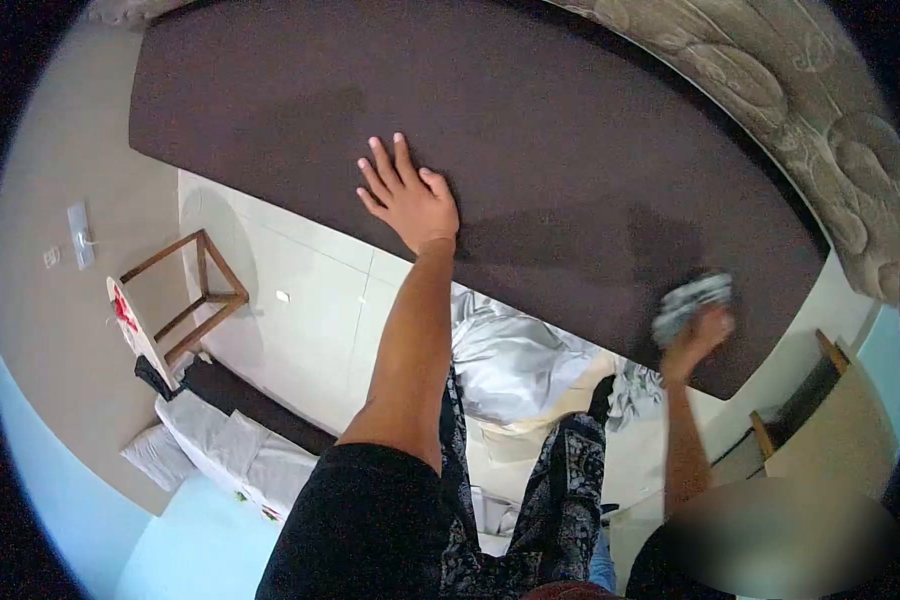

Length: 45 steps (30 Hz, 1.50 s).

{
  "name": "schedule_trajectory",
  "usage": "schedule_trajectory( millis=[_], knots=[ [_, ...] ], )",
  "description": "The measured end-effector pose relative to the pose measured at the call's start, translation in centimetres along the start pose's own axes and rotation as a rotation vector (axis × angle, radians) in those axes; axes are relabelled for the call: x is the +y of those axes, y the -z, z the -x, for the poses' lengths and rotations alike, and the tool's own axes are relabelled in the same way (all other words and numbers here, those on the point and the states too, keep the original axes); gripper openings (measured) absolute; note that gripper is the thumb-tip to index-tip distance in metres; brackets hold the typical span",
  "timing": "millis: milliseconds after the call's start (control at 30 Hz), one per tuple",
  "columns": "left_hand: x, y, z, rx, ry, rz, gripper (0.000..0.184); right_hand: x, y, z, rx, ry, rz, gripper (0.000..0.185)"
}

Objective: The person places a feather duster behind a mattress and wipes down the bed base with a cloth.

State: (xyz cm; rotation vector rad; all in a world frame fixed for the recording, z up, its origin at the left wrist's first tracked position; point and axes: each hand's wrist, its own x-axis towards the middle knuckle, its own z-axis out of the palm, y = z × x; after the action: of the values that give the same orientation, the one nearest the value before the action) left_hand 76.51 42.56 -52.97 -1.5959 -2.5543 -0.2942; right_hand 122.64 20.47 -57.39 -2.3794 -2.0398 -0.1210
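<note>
My left hand [410, 205] lies flat on a broad dark brown surface [530, 110], fingers spread and nothing in its grasp. At the right end of that surface, my right hand [705, 338] is closed around a bunched grey, white and black cloth [692, 303]. Motion blurs both the hand and the cloth, which appears to be against the brown surface. Whether the surface is a mattress or a bed base, I cannot tell.
Shiny silver-white fabric [515, 355] lies bunched by my legs [570, 470]. A wooden-framed stool [205, 290] is on its side on the tiled floor [310, 285]. Patterned beige padding [730, 75] borders the far edge. White cloth-covered items [235, 450] are at lower left.
</note>
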Motion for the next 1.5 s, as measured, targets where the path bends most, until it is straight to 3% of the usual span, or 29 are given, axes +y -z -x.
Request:
schedule_trajectory(
  millis=[33, 133, 167, 200, 233, 267, 300, 333, 367, 433, 500, 533, 567, 600, 633, 700, 767, 800, 833, 867, 900, 1000, 1067, 1133, 1167, 1200, 1267, 1367, 1500],
  knots=[
    [0.0, 0.1, 0.0, -0.012, 0.006, 0.001, 0.059, -3.5, -0.7, 5.2, -0.267, 0.142, 0.224, 0.04],
    [0.3, 0.1, -0.1, -0.033, 0.013, 0.017, 0.059, -14.6, 10.4, 1.0, -0.518, 0.558, -0.771, 0.012],
    [0.2, 0.1, -0.1, -0.038, 0.013, 0.018, 0.059, -16.4, 11.4, -0.9, -0.463, 0.655, -0.816, 0.02],
    [0.1, -0.1, -0.1, -0.038, 0.016, 0.026, 0.059, -17.0, 9.4, -2.3, -0.292, 0.671, -0.822, 0.02],
    [-0.2, -0.1, -0.3, -0.025, 0.009, 0.024, 0.059, -18.8, 9.3, -5.8, -0.407, 0.374, -0.557, 0.025],
    [-0.3, -0.1, -0.3, -0.023, 0.002, 0.025, 0.059, -21.0, 11.6, -13.0, -0.701, 0.131, -0.271, 0.031],
    [0.0, -0.2, 0.0, -0.024, 0.0, 0.033, 0.058, -19.5, 7.3, -15.2, 0.122, 0.296, -0.483, 0.026],
    [0.0, -0.3, 0.1, -0.005, -0.017, 0.038, 0.058, -19.7, 7.5, -20.3, 0.275, 0.351, -0.423, 0.026],
    [0.0, -0.5, 0.2, -0.002, -0.022, 0.036, 0.058, -20.1, 7.6, -24.6, 0.304, 0.304, -0.511, 0.03],
    [-0.2, -0.7, 0.2, 0.01, -0.038, 0.037, 0.057, -20.2, 5.3, -27.4, 0.268, 0.223, -0.407, 0.02],
    [0.1, -0.5, 0.1, -0.001, -0.027, 0.007, 0.057, -21.3, 4.1, -22.9, 0.115, 0.297, -0.569, 0.018],
    [0.1, -0.4, -0.1, 0.0, -0.025, 0.017, 0.057, -22.5, 5.5, -18.7, 0.064, 0.434, -0.511, 0.013],
    [0.0, -0.4, 0.0, -0.007, -0.018, 0.022, 0.057, -22.9, 5.5, -13.5, -0.179, 0.525, -0.576, 0.014],
    [-0.1, -0.3, 0.0, -0.012, -0.014, 0.027, 0.057, -23.2, 7.6, -10.1, -0.658, 0.7, -0.408, 0.015],
    [-0.1, -0.1, -0.1, -0.016, -0.01, 0.03, 0.057, -22.8, 7.1, -4.2, -0.207, 0.831, -0.439, 0.019],
    [0.1, -0.3, 0.1, -0.024, -0.001, 0.034, 0.057, -21.7, 8.1, 0.2, -0.522, 1.096, -0.822, 0.025],
    [-0.1, -0.3, -0.2, -0.022, -0.005, 0.025, 0.057, -21.5, 9.7, 1.3, -0.683, 1.034, -0.924, 0.032],
    [-0.1, -0.3, -0.2, -0.014, 0.0, 0.023, 0.057, -21.2, 9.3, 0.6, -0.559, 1.005, -0.895, 0.029],
    [-0.3, -0.3, -0.3, -0.008, 0.004, 0.017, 0.057, -21.5, 9.7, -2.0, -0.637, 0.852, -0.951, 0.023],
    [-0.4, -0.4, -0.1, -0.016, 0.002, 0.011, 0.057, -21.8, 8.3, -4.0, -0.278, 0.777, -0.903, 0.02],
    [-0.2, -0.5, -0.1, -0.017, 0.0, 0.019, 0.057, -21.9, 8.9, -8.6, -0.373, 0.718, -0.74, 0.02],
    [-0.3, -0.4, -0.2, -0.016, -0.007, 0.031, 0.057, -22.5, 7.7, -19.2, 0.111, 0.45, -0.561, 0.023],
    [-0.1, -0.1, -0.2, -0.019, 0.0, 0.036, 0.057, -22.9, 7.5, -18.7, -0.238, 0.372, -0.512, 0.026],
    [-0.2, -0.6, -0.4, 0.0, -0.011, 0.03, 0.058, -24.3, 7.7, -14.5, -0.119, 0.629, -0.469, 0.03],
    [-0.5, -0.7, -0.2, 0.001, -0.01, 0.014, 0.058, -24.7, 7.6, -10.5, -0.191, 0.863, -0.4, 0.033],
    [-0.5, -0.6, -0.2, -0.009, 0.004, 0.038, 0.059, -24.6, 5.6, -5.0, -0.415, 0.835, -0.809, 0.035],
    [-0.5, -0.4, -0.1, -0.038, 0.011, 0.034, 0.06, -23.5, 8.5, -0.6, -0.561, 1.304, -0.729, 0.024],
    [-0.4, -0.4, -0.9, -0.031, 0.016, 0.044, 0.06, -22.4, 11.4, 0.8, -0.716, 1.014, -0.999, 0.022],
    [-0.3, -0.3, -0.4, -0.034, 0.019, 0.046, 0.06, -22.3, 12.8, -7.7, -0.316, 0.435, -0.764, 0.03]
  ],
)
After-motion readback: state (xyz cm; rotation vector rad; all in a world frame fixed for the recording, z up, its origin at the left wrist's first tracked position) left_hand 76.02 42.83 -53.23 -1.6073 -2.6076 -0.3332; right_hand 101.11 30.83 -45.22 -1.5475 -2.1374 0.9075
